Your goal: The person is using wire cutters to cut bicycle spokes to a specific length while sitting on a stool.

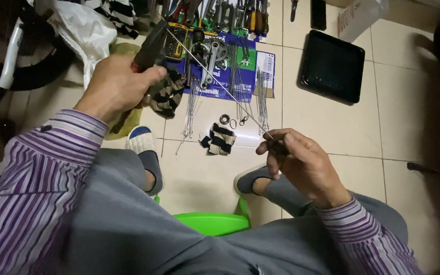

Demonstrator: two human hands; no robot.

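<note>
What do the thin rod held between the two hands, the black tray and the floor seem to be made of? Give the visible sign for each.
Thin rod: likely bare metal; slim, straight, silvery glint.
Black tray: probably plastic or coated metal; smooth, matte.
Floor: glazed ceramic tile; glossy, with grout lines.

The right hand [301,165] closes over the near end of the spoke [220,84], so whatever the fingertips pinch there is hidden, and the left hand [115,84] covers most of the pliers' [151,48] handles, while the spoke's far end at the pliers is too thin to make out. The row of tools [220,15] and the white box [360,15] are cut off by the top edge. The green stool [212,222] is mostly hidden under the legs, and the small rings [228,120] on the floor are too small to identify.
</note>
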